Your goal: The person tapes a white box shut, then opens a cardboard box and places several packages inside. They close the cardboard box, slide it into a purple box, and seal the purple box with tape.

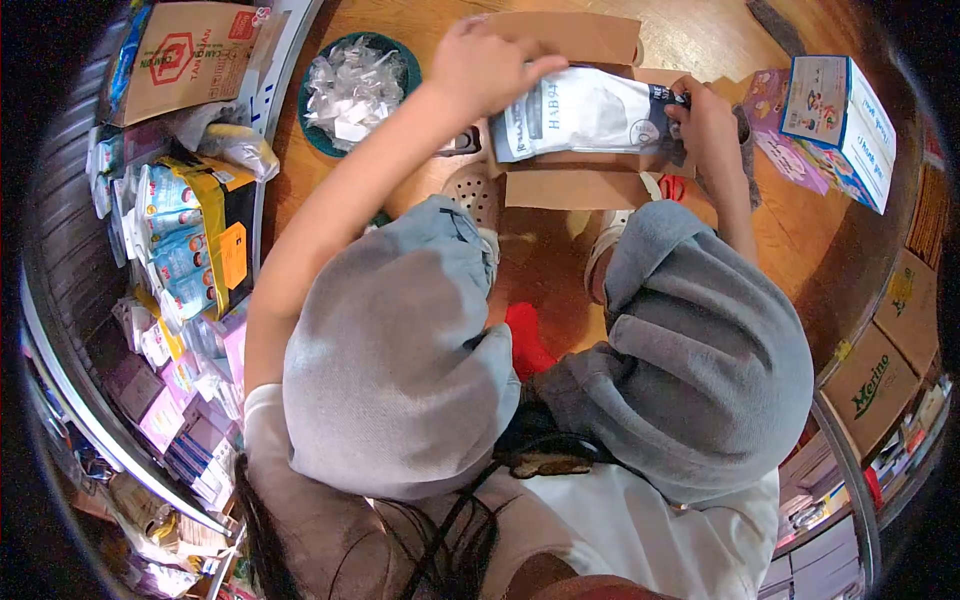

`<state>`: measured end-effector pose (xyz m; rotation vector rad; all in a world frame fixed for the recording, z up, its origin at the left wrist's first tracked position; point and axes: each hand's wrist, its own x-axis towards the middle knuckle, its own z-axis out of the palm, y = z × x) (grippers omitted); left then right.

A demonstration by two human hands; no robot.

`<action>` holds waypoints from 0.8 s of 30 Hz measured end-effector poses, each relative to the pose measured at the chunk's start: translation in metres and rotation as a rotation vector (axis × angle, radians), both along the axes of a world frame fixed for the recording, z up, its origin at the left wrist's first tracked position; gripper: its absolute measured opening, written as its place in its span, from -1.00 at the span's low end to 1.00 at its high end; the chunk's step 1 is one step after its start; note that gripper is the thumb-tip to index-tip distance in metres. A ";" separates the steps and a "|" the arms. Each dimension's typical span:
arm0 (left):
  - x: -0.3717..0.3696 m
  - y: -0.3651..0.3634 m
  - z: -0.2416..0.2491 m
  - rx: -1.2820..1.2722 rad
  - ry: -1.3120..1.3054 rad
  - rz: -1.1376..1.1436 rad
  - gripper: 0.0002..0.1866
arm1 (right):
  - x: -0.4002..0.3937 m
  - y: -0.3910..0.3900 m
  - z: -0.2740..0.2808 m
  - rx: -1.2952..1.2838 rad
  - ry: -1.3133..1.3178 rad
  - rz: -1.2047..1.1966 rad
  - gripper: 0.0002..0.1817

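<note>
Dark loose hair (262,540) hangs nearest my camera, with two knees in grey cloth (400,350) beyond it; from my remote seat, I read left to right. Packaged goods in coloured plastic (180,265) crowd the left; next, a round green basin (411,70) holds crumpled clear plastic (350,85); the left grip (490,65) is spread, fingers loose near the upper edge of a flat white-and-grey pouch (590,115), contact uncertain; the right grip (708,112) is closed on the pouch's black end, over an open brown cardboard box (575,190); red-handled scissors (672,187) lie beside its lower flap. I judge the pouch could swing or catch on a flap, since only one end looks firmly held; the scissors could snag a wrist brought low. Below is glossy wood-look floor (545,250); brown Merino cartons (870,385) stack at right.
</note>
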<state>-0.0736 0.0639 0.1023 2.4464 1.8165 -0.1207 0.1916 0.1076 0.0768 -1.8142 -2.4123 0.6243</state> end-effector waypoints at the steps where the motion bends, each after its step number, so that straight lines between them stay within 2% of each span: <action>1: -0.016 0.000 -0.003 0.086 -0.061 -0.072 -0.43 | 0.001 0.000 0.001 0.001 -0.007 -0.002 -0.75; 4: -0.035 0.002 -0.001 -0.270 0.010 0.117 -0.51 | 0.000 0.000 -0.003 -0.003 0.009 -0.020 -0.77; 5: -0.043 -0.001 -0.011 -0.274 0.011 0.077 -0.62 | -0.001 0.001 -0.007 0.016 0.062 0.012 -0.79; 8: -0.042 -0.013 -0.040 0.090 -0.153 -0.141 -0.72 | -0.008 -0.001 -0.025 0.085 0.150 0.117 -0.82; 9: -0.032 -0.016 -0.036 0.115 -0.130 -0.169 -0.79 | -0.015 -0.003 -0.024 0.123 0.132 0.158 -0.82; 12: -0.012 -0.021 -0.043 0.185 -0.033 -0.373 -0.80 | -0.033 -0.006 -0.020 0.158 0.121 0.237 -0.88; 14: 0.002 -0.028 -0.049 0.032 0.045 -0.380 -0.78 | -0.036 -0.004 -0.034 0.190 0.075 0.323 -0.92; 17: 0.019 -0.038 -0.068 -0.205 0.137 -0.348 -0.77 | -0.044 -0.006 -0.047 0.212 -0.007 0.330 -0.93; 20: 0.032 -0.034 -0.070 -0.335 0.197 -0.327 -0.78 | -0.058 -0.010 -0.050 0.167 -0.191 0.386 -0.94; 24: 0.047 -0.023 -0.065 -0.486 0.239 -0.306 -0.82 | -0.059 -0.009 -0.060 0.295 -0.301 0.536 -0.93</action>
